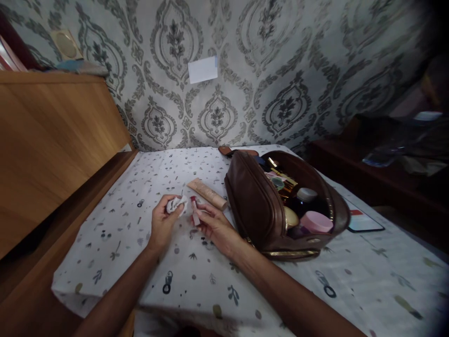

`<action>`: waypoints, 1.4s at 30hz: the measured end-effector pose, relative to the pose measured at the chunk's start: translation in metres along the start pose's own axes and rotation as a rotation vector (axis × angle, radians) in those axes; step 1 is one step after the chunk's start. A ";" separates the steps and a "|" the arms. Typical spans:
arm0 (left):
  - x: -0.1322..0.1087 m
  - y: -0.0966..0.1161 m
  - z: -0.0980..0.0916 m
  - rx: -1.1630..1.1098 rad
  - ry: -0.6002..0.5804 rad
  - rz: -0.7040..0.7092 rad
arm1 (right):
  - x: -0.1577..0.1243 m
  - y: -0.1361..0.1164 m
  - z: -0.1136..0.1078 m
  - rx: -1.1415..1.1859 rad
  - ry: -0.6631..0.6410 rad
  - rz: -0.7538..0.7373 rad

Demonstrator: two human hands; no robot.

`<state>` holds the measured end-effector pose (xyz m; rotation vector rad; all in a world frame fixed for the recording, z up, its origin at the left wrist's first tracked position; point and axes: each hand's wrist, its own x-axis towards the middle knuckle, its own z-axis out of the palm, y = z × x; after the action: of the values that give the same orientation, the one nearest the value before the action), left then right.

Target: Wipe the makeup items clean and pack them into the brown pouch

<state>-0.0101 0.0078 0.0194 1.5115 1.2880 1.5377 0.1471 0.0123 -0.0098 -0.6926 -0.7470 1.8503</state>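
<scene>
My left hand [163, 217] is closed around a crumpled white tissue [177, 206], with the thumb pressed on it. Just to the right, my right hand [214, 225] grips a small slim tube with a dark red top [194, 210], probably a lip product; its exact kind is hard to make out. The tube's red end points up and away, close to the tissue, with a narrow gap between them. Behind my right hand a beige cosmetic tube [207, 193] lies flat on the patterned cloth.
An unzipped brown makeup bag [257, 206] full of cosmetics, including a pink-lidded jar [316, 222], stands to the right. A phone [365, 220] lies beyond it. Patterned white cloth [133, 252] covers the surface. A wooden cabinet [59, 154] borders the left, a papered wall [217, 112] the back.
</scene>
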 end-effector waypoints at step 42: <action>-0.005 -0.002 0.002 0.098 -0.292 0.068 | 0.000 -0.005 -0.003 -0.118 0.052 -0.106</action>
<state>-0.0076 0.0043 0.0155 1.7822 1.1655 1.2518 0.1517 0.0148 -0.0084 -0.7587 -0.8478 1.6963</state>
